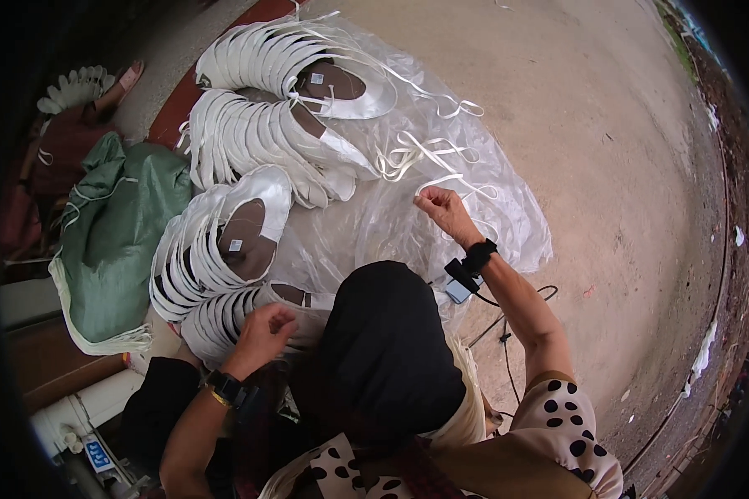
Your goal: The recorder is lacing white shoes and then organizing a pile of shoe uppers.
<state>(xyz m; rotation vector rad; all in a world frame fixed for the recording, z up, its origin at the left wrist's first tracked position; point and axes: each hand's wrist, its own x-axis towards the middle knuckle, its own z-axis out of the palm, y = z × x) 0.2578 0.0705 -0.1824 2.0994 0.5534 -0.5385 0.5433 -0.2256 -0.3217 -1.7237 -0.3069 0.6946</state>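
Left hand (262, 328) grips white shoe upper (295, 301); right hand (443, 209) pinches ribbon (453, 177).

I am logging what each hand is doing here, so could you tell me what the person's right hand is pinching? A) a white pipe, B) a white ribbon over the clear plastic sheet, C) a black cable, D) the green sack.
B: the right hand pinches a white ribbon above the clear plastic sheet, while the left hand rests on the nearest stack of white shoes.
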